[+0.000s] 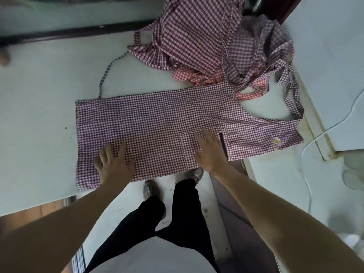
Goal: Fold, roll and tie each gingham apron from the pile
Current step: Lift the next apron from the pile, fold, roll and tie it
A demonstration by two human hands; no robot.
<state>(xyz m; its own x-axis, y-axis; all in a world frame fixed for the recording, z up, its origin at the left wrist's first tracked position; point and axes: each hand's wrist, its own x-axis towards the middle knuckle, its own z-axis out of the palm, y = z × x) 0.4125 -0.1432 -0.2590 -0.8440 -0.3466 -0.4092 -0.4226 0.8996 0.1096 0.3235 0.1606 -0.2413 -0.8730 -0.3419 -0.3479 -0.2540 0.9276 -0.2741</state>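
On the pale white tabletop (39, 119), a purple-and-white gingham apron (157, 123) was laid out flat in a long folded strip, its near edge hanging just over the table's front edge. The left hand (113, 164) was pressed palm-down on the strip's near left part, fingers spread and straight, nothing gripped. The right hand (209, 150) was likewise laid flat, fingers apart, on the patch pocket (188, 152) near the middle. At the right end a small embroidered daisy (277, 140) was seen on the bib, and the neck loop (295, 95) was left trailing off toward the table's far right corner. A thin dark gingham tie (105, 75) was curled away from the strip's far left corner across bare table.

Just beyond the strip, touching its far right edge, the heaped pile of purple and red gingham aprons (206, 40) was crowded in, its loose straps tangled over the bib end. Right of the table, a white cabinet surface (331, 56) and a thin white cable (334, 123) were noted. Below the table edge, black trousers (177, 213) and grey trainers (148, 189) were visible on the floor.
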